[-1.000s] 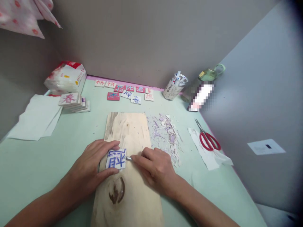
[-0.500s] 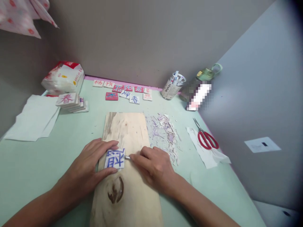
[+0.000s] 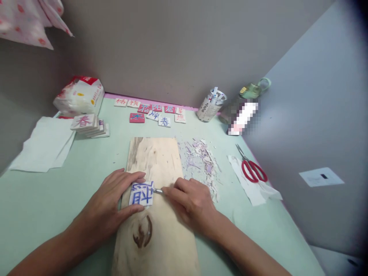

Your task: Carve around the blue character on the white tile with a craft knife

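A small white square tile (image 3: 141, 194) with a blue character lies flat on a wooden board (image 3: 155, 157). My left hand (image 3: 115, 199) grips the tile from its left, fingers along the far edge and thumb along the near edge. In my right hand (image 3: 191, 197) is a small carving knife (image 3: 158, 190), its metal tip touching the tile's right edge by the blue strokes. The knife's handle is hidden inside my closed fingers. Pale and purple shavings (image 3: 205, 161) are scattered on the table just right of the board.
Several lettered tiles (image 3: 137, 117) lie in rows at the back, with a tile stack (image 3: 86, 122) at left by paper sheets (image 3: 43, 145) and a tissue pack (image 3: 80, 96). At right are a can (image 3: 207, 109), a green bottle (image 3: 253, 91) and red-handled scissors (image 3: 250, 171) on tissue.
The whole view has shifted slightly, moving everything a little to the right. Both hands keep their grips, and the knife tip stays at the tile's right edge.
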Available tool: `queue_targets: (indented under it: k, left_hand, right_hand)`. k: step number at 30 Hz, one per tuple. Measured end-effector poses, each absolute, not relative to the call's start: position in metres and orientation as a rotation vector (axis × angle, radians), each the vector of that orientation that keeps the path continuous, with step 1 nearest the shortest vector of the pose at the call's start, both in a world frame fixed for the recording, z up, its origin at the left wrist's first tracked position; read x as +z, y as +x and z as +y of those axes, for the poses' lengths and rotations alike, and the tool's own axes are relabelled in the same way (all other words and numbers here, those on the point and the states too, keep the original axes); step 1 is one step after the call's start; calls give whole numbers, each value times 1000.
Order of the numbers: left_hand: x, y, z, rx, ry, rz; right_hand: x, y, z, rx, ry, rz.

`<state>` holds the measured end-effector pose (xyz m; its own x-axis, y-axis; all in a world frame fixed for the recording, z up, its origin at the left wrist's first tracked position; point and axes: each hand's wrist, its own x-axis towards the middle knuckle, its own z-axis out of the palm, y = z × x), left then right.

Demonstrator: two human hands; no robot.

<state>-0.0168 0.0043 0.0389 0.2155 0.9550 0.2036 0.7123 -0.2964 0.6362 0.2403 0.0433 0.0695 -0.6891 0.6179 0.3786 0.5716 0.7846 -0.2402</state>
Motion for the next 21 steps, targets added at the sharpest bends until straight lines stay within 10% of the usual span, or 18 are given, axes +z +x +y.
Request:
queue_targets:
  k: [21]
  left_hand:
    - [38, -19, 4, 736, 2034, 1558]
  right_hand:
    - [68, 235, 45, 95, -925, -2576]
